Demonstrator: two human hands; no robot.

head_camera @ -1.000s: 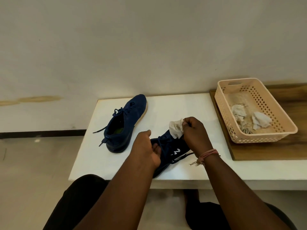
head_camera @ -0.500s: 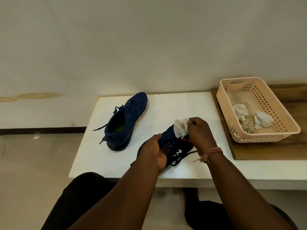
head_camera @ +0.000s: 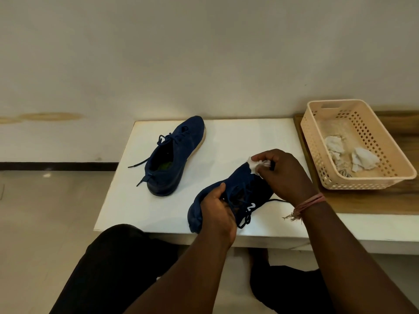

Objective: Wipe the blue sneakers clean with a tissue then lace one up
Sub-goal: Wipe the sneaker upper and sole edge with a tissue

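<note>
Two blue sneakers lie on a white table [head_camera: 226,141]. The far sneaker [head_camera: 174,155] rests on its sole at the table's left, its laces loose. The near sneaker [head_camera: 240,189] lies near the front edge with its toe pointing away to the right. My left hand [head_camera: 217,214] grips this sneaker at its heel and collar. My right hand [head_camera: 281,173] pinches a crumpled white tissue [head_camera: 255,165] and presses it against the sneaker's toe. A loose lace end trails under my right wrist.
A beige perforated basket [head_camera: 385,141] stands on a wooden board [head_camera: 374,202] at the right, holding crumpled used tissues [head_camera: 362,162]. A wall runs right behind the table. My knees are under the front edge. Bare floor lies to the left.
My right hand has slid the tissue forward along the near sneaker to its toe. My left hand has shifted back to the heel, uncovering more of the sneaker.
</note>
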